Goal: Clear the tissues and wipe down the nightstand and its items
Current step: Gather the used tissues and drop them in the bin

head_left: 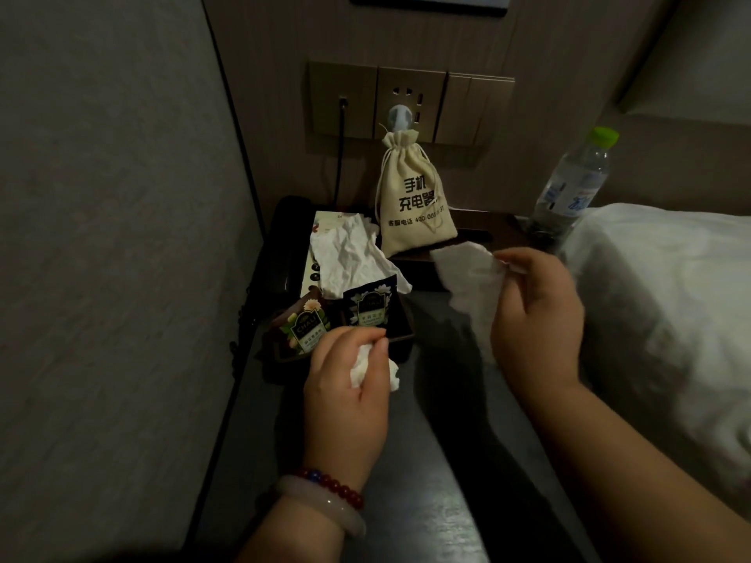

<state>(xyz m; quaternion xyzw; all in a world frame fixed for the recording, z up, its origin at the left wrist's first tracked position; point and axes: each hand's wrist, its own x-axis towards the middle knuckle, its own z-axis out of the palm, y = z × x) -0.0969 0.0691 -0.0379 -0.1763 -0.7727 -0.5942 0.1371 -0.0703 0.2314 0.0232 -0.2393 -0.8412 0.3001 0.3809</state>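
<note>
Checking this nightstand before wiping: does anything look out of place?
Yes. A crumpled tissue lies loose, draped over the telephone and the tea sachets. The left hand and right hand each hold another tissue.

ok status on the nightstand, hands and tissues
Left hand closed on a balled tissue; right hand pinching a flat tissue. One crumpled tissue left on the phone. Tea packets and pouch crowd it.

The dark nightstand [439,461] bore a telephone [284,245] at eleven o'clock, a water bottle [569,188] at one o'clock, a teabag tray [400,343] between
</note>
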